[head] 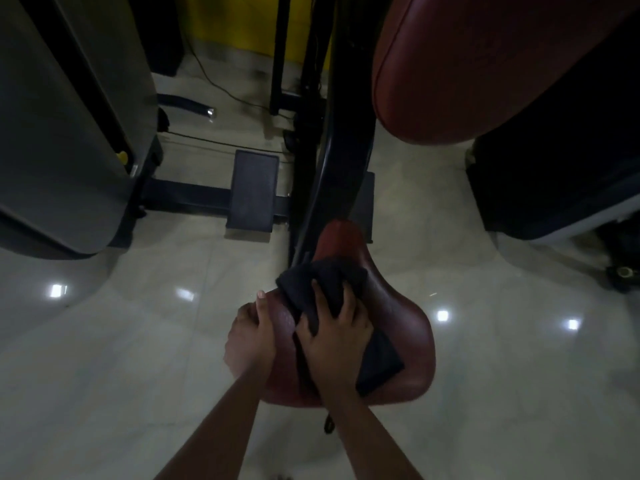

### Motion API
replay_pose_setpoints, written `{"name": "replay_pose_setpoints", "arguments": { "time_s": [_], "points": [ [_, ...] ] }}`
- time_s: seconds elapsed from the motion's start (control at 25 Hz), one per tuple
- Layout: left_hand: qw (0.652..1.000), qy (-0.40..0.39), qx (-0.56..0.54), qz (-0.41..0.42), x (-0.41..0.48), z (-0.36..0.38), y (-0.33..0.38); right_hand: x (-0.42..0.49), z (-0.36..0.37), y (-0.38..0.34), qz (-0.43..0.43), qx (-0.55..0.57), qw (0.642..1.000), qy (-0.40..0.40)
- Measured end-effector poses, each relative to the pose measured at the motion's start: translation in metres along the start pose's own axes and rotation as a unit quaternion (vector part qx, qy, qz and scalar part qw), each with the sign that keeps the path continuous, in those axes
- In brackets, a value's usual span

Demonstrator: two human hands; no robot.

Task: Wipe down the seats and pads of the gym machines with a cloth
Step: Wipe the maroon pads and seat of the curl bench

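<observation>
head view looked down on a maroon seat [394,323] in the lower centre of the frame, with a black cloth [325,271] lying across its top toward the narrow front end. the right hand [337,341] lay on the cloth with fingers spread and pressing it flat to the vinyl, not bunching it in a fist. the left hand [252,330] held the seat's left edge, fingers curled under the rim and thumb on top, apparently steadying it. the step in hand looked like wiping the seat itself. the right side and rear of the seat lay bare of cloth, so the next strokes probably needed to sweep there. the large maroon pad [467,64] in the upper right likely came after, calling for a reach upward.
</observation>
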State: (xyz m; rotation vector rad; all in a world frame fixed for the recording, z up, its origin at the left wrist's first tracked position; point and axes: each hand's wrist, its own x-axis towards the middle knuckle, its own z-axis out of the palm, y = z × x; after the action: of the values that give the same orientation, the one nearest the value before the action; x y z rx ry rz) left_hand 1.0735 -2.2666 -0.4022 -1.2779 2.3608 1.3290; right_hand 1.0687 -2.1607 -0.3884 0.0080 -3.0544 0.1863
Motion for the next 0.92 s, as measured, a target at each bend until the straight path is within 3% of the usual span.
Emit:
{"name": "replay_pose_setpoints", "arguments": {
  "time_s": [0.16,0.32,0.6,0.76,0.92],
  "points": [
    [0.986,-0.096,-0.132,0.014,-0.005,-0.015,-0.006,-0.029,-0.017,-0.021,0.001,0.024,0.998,-0.053],
    [0.975,-0.153,-0.147,0.070,-0.040,-0.063,-0.012,-0.042,-0.062,-0.015,0.052,0.165,0.983,-0.065],
    [0.949,-0.241,-0.194,0.062,-0.155,-0.115,0.041,-0.100,-0.182,0.030,0.161,0.332,0.927,0.059],
    [0.924,-0.306,-0.157,0.167,-0.217,-0.074,0.072,-0.129,-0.232,0.099,0.261,0.397,0.870,0.129],
    [0.899,-0.368,-0.161,0.174,-0.309,-0.004,0.117,-0.165,-0.271,0.204,0.314,0.426,0.822,0.211]
  ]
}}
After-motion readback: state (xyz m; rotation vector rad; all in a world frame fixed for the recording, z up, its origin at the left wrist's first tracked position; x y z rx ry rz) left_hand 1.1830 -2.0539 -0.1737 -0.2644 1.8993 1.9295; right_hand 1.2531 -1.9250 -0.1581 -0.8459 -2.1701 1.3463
